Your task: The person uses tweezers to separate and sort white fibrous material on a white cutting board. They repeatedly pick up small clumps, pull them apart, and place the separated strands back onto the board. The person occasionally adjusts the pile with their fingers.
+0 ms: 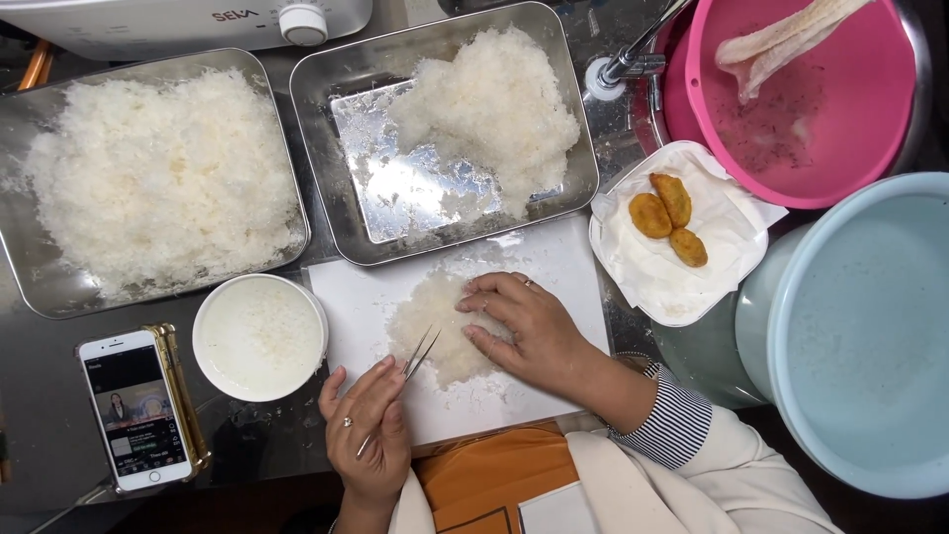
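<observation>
My left hand (368, 430) grips thin metal tweezers (419, 352) whose tips point up-right into a small flattened pile of white shreds (435, 326). That pile lies on a white board (534, 262) in front of me. My right hand (524, 331) rests flat on the right part of the pile, fingers spread and pointing left, a ring on one finger. A striped cuff and cream sleeve cover that forearm.
Two steel trays of white shreds, a full one (148, 183) at left and a half-full one (455, 119) at centre. A white bowl of cloudy liquid (259, 336), a phone (134, 410), a plate with three fried pieces (672, 222), a pink basin (806, 99), a pale blue basin (860, 326).
</observation>
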